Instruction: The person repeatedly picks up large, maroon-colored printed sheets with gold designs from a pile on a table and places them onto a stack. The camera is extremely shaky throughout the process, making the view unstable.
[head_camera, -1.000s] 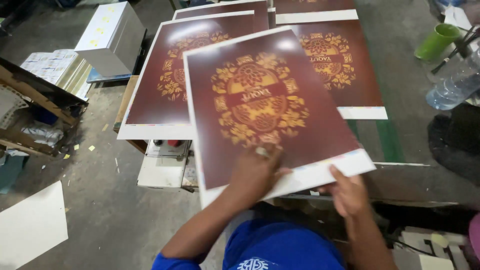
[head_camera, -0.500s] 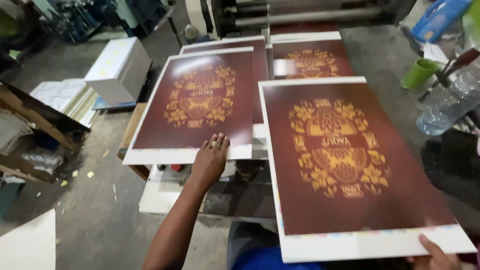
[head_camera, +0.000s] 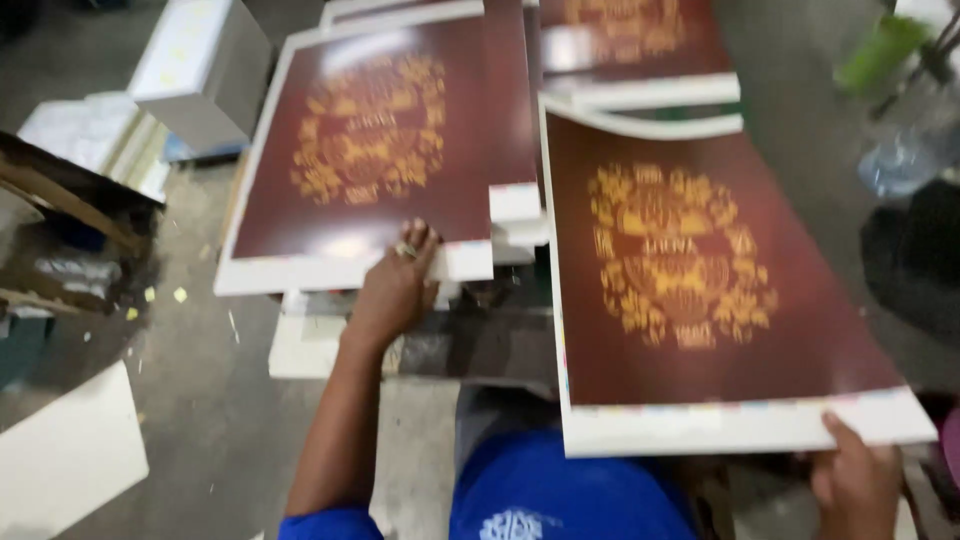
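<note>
The left hand (head_camera: 395, 290) rests on the near white margin of the left printed sheet (head_camera: 380, 150), fingers spread flat over the edge and thumb tucked beneath, so it pinches that margin lightly; a ring shows on 1 finger. This sheet is dark maroon with a gold ornamental emblem at its centre and lies on top of a stack of similar sheets (head_camera: 520, 225), whose white corners step out just beside the hand. The right hand (head_camera: 855, 485) grips the near right corner of the right printed sheet (head_camera: 690, 270), thumb on top of the white margin, the remaining fingers hidden under it. This second sheet carries the same maroon field and gold emblem; its far edge curls upward, and it sits apart from the left sheet with a narrow gap between them. Beyond it lies a further maroon sheet (head_camera: 630, 40), partly cut off by the frame. To the left, white paper reams (head_camera: 200, 70) stand on the concrete floor (head_camera: 190, 420), with a loose white board (head_camera: 65, 455) nearer the camera. A green cup (head_camera: 880, 55) and a clear plastic bottle (head_camera: 905, 155) sit at the far right, both blurred
</note>
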